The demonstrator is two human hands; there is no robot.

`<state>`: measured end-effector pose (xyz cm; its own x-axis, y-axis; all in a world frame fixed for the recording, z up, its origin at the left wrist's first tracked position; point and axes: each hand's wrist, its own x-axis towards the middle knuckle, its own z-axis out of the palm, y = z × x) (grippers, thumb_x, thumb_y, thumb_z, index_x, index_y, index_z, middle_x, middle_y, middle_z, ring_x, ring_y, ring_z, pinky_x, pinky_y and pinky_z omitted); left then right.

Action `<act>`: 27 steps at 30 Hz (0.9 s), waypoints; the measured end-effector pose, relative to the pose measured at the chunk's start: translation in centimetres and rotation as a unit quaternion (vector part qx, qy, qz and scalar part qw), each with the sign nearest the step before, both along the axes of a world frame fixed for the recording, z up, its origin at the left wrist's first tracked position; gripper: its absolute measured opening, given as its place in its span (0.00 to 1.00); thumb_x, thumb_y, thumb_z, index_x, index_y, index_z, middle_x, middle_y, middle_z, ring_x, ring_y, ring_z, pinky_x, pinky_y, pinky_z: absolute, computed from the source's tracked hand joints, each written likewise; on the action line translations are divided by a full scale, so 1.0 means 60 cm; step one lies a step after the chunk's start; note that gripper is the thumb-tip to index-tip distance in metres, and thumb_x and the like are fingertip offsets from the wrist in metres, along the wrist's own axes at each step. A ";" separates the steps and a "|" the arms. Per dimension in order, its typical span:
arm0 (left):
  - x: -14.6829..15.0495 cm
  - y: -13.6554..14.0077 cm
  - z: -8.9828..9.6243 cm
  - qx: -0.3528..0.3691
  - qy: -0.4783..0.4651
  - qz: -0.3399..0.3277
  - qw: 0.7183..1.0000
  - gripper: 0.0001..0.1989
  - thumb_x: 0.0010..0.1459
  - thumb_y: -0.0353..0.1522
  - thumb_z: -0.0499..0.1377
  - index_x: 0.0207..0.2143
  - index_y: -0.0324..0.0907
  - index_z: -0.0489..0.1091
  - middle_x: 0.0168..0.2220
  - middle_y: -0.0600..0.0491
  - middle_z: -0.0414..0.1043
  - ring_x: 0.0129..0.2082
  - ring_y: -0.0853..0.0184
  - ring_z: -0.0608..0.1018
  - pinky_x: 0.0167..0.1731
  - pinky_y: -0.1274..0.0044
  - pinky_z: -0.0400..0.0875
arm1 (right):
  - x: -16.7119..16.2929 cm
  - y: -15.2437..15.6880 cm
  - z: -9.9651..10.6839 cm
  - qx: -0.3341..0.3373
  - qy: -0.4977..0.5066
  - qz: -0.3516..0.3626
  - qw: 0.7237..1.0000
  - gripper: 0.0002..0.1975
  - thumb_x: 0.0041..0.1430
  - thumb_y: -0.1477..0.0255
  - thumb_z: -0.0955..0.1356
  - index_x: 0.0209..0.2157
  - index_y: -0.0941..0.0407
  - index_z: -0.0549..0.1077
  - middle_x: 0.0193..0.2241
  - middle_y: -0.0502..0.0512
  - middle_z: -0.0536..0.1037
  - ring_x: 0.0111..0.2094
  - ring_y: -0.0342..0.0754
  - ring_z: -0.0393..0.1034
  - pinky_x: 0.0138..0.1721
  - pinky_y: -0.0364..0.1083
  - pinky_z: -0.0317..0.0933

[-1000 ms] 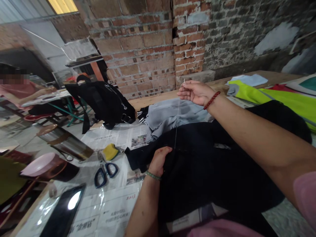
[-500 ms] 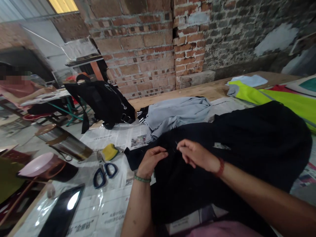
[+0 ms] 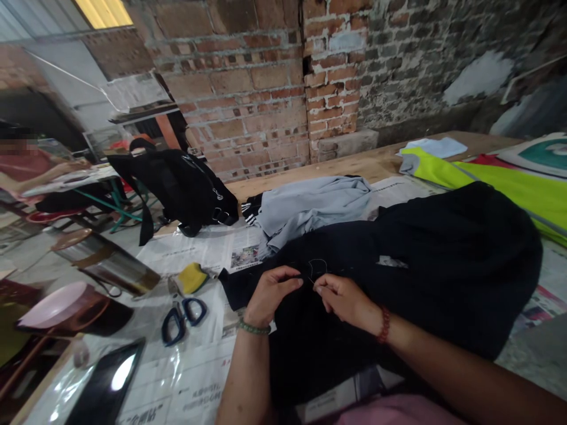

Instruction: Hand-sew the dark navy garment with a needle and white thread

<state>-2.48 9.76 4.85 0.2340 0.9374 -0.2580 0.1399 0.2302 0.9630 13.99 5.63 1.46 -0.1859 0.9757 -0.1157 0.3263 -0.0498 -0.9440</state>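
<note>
On the dark cloth point(image 3: 407, 277), the left hand point(image 3: 271, 295) pinches it; the right hand point(image 3: 343, 299) grips a needle point(image 3: 310, 281) between finger and thumb

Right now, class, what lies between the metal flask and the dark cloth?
The head view shows scissors and a yellow object on newspaper between flask and dark cloth.

Fingertips of the right grip point(image 3: 344, 300) hide part of the needle point(image 3: 312, 281), too thin to trace fully. Whether the left grip point(image 3: 268, 296) pinches the dark cloth point(image 3: 443, 260) is lost in blackness. Edges crop the phone point(image 3: 104, 383), yellow-green garment point(image 3: 509, 186) and a blurred co-worker point(image 3: 29, 168).
</note>
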 end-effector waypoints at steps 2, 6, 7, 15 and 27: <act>0.000 0.000 0.000 0.003 -0.007 0.003 1.000 0.08 0.37 0.31 0.65 0.25 0.41 0.72 0.18 0.60 0.67 0.16 0.76 0.65 0.17 0.83 0.57 | -0.001 -0.001 -0.001 -0.002 0.003 0.000 1.000 0.09 0.56 0.70 0.58 0.30 0.57 0.67 0.14 0.43 0.64 0.12 0.35 0.53 0.16 0.36 0.48; 0.000 0.000 -0.001 0.016 -0.009 0.008 1.000 0.08 0.37 0.31 0.65 0.24 0.41 0.73 0.18 0.60 0.68 0.16 0.75 0.66 0.18 0.82 0.58 | -0.003 -0.002 0.000 0.001 0.010 0.006 1.000 0.08 0.55 0.70 0.59 0.29 0.56 0.67 0.14 0.44 0.65 0.12 0.35 0.53 0.15 0.37 0.48; 0.001 0.000 -0.001 0.018 -0.007 0.006 1.000 0.08 0.37 0.31 0.65 0.24 0.41 0.73 0.18 0.59 0.68 0.17 0.75 0.66 0.19 0.82 0.58 | -0.003 -0.002 0.001 0.003 0.012 0.007 1.000 0.08 0.55 0.70 0.59 0.29 0.56 0.67 0.14 0.44 0.65 0.12 0.36 0.53 0.15 0.37 0.48; 0.006 0.003 -0.008 0.052 0.019 -0.004 0.998 0.07 0.37 0.32 0.63 0.23 0.40 0.74 0.21 0.56 0.70 0.22 0.72 0.69 0.23 0.81 0.61 | -0.016 0.010 -0.006 0.030 0.034 -0.003 0.999 0.08 0.56 0.71 0.58 0.25 0.55 0.64 0.15 0.44 0.66 0.12 0.36 0.54 0.17 0.38 0.49; 0.020 0.003 -0.021 0.079 0.022 -0.065 0.995 0.04 0.43 0.32 0.61 0.24 0.40 0.74 0.21 0.55 0.70 0.24 0.69 0.70 0.29 0.79 0.63 | -0.017 0.024 -0.010 -0.005 0.036 0.018 0.999 0.05 0.56 0.73 0.56 0.32 0.56 0.60 0.21 0.46 0.70 0.11 0.36 0.61 0.14 0.36 0.52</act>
<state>-1.28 9.92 3.58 0.3473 0.9296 -0.1231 0.2005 0.0547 0.9782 12.99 7.05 0.85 -0.2284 0.9672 -0.1111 0.2586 -0.0497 -0.9647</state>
